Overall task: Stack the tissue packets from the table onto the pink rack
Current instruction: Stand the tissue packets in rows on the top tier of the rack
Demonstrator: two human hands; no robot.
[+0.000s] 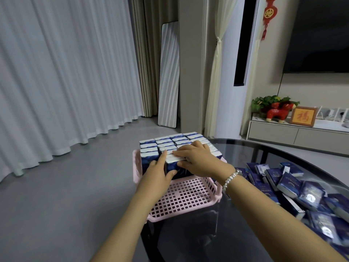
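A pink perforated rack (181, 201) stands against the left edge of the dark glass table (264, 154). Its far half holds several dark blue tissue packets (166, 141) standing upright in tight rows. My left hand (160, 173) holds the nearest packets (172, 163) of the front row, fingers on their left side and thumb on their front face. My right hand (196, 157) lies over the tops of the same packets, thumb curled against their front. A heap of loose tissue packets (306, 191) lies on the table to the right.
The near half of the rack's grid floor is bare. Grey floor and white curtains (66, 72) are on the left. A mirror (169, 76) leans on the wall behind. A low cabinet (294, 133) with a red toy horse and a framed picture stands at the back right.
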